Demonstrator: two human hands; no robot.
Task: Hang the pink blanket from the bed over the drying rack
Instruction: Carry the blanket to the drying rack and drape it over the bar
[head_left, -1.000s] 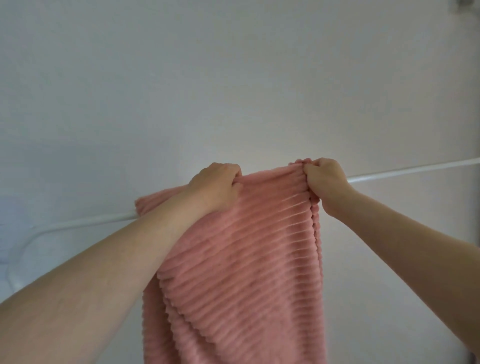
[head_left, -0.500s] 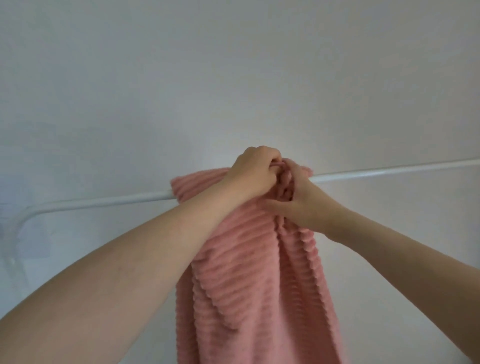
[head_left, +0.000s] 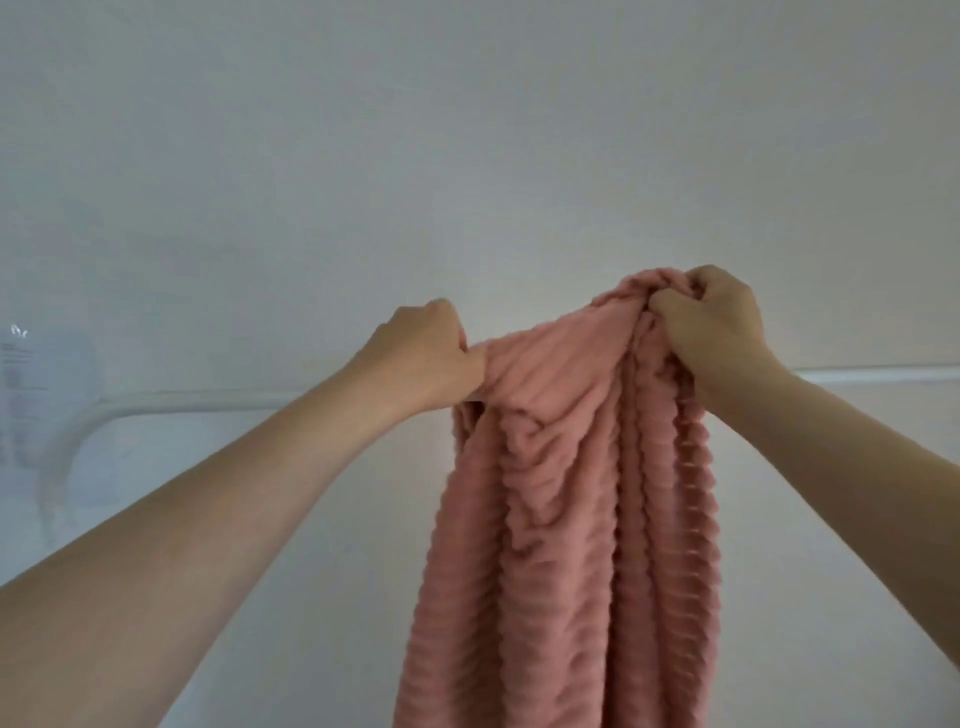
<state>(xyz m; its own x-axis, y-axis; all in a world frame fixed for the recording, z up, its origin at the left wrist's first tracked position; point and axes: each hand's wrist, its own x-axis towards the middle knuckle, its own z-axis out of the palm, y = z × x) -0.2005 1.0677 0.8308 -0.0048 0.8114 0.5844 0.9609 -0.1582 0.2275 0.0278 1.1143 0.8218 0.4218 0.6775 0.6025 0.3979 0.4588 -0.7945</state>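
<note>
The pink ribbed blanket hangs in bunched vertical folds over the white bar of the drying rack, which runs across the view in front of a pale wall. My left hand is closed on the blanket's top left edge, right at the bar. Higher up and to the right, my right hand grips a gathered bunch of the blanket's top edge, lifted a little above the bar. The blanket's lower end runs out of view at the bottom.
The rack bar curves downward at its left end and continues to the right edge. A faint white fitting sits on the wall at far left. Behind everything is a plain pale wall.
My hands, pressed together on the bunched top edge half a second ago, have moved apart: the left one to the left along the bar, the right one up and to the right with the gathered cloth.
</note>
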